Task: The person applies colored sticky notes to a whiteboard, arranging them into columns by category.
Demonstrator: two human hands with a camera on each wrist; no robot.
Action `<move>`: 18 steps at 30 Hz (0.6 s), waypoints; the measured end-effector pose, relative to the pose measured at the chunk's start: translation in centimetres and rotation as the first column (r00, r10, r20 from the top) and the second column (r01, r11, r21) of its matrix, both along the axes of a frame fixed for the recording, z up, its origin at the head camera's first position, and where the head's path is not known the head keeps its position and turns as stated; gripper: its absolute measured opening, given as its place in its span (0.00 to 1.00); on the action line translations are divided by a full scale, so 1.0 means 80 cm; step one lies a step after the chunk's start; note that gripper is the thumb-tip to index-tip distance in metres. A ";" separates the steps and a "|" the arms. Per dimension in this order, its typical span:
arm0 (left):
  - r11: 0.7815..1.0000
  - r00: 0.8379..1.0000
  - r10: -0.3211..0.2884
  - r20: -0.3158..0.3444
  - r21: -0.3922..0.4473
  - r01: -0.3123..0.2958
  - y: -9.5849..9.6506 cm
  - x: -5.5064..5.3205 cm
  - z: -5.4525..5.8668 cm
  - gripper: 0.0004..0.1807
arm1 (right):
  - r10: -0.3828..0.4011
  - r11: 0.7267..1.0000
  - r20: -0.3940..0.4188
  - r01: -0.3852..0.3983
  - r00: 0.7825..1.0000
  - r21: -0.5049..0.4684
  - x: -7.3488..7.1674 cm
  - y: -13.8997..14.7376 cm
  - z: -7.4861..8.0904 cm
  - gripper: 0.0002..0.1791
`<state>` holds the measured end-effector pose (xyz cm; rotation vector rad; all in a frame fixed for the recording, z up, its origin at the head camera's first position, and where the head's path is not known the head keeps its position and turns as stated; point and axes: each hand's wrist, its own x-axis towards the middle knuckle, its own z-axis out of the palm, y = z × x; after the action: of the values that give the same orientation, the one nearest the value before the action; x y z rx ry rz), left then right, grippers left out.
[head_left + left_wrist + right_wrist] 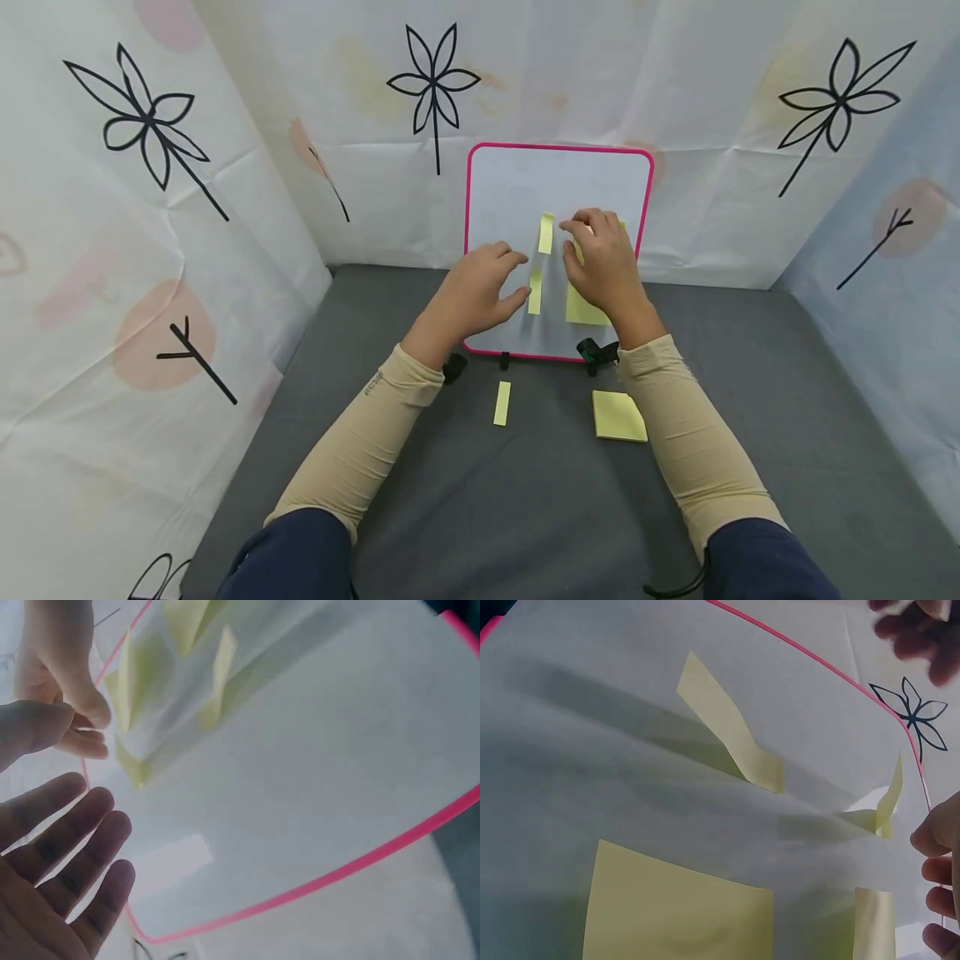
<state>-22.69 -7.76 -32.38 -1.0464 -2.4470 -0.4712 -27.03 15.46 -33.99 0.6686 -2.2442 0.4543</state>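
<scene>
A pink-rimmed whiteboard (558, 179) stands upright. Before its left half hovers my left hand (483, 287), fingers spread and holding nothing; the thumb is close to a lower yellow paper strip (535, 292). My right hand (600, 258) is in front of the board's right half, fingers loosely bent, with nothing seen between them. An upper yellow strip (546, 233) hangs between the hands. Below my right palm a larger yellow sticky note (585, 310) is partly covered. In the right wrist view, one strip (874, 922) lies near the right fingers, and two others (735, 742) curl off the surface.
On the grey tabletop (555, 500) lie a loose yellow strip (502, 403) and a pad of yellow sticky notes (619, 416), the latter beside the right forearm. A small black clip (505, 360) sits at the board's lower edge. Patterned white cloth (262, 100) encloses the table.
</scene>
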 end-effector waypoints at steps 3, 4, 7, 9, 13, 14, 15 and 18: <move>1.000 1.000 -0.008 -0.025 -0.005 0.008 0.008 -0.011 0.014 0.22 | -0.010 1.000 0.004 0.010 1.000 0.007 -0.001 0.000 0.002 0.14; 1.000 0.999 -0.007 -0.035 -0.005 0.007 0.011 -0.015 0.018 0.23 | -0.017 1.000 0.007 0.017 1.000 0.011 -0.001 0.000 0.003 0.14; 1.000 0.998 0.019 -0.068 -0.016 -0.020 0.019 -0.029 0.022 0.27 | -0.045 0.999 0.026 0.045 0.999 0.029 -0.002 0.000 0.004 0.15; 0.998 0.996 0.042 -0.081 -0.041 -0.045 0.025 -0.039 0.021 0.31 | -0.065 0.997 0.040 0.063 0.997 0.042 -0.002 0.000 0.004 0.16; 0.992 0.994 0.077 -0.074 -0.095 -0.084 0.034 -0.054 0.014 0.36 | -0.093 0.994 0.060 0.089 0.994 0.064 -0.003 0.001 0.002 0.18; 0.990 0.994 0.085 -0.072 -0.105 -0.092 0.036 -0.057 0.011 0.37 | -0.097 0.993 0.061 0.093 0.993 0.069 -0.004 0.001 0.002 0.18; 0.988 0.993 0.091 -0.069 -0.115 -0.099 0.038 -0.059 0.009 0.38 | -0.100 0.993 0.060 0.095 0.993 0.072 -0.004 0.001 0.001 0.18; 0.982 0.991 0.119 -0.059 -0.144 -0.126 0.042 -0.065 0.005 0.40 | -0.102 0.992 0.052 0.098 0.993 0.075 -0.006 0.000 0.000 0.19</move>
<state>-27.87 -4.43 -32.01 -0.9453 -2.5140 -0.2250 -27.50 15.49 -34.02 0.5829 -2.3445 0.3473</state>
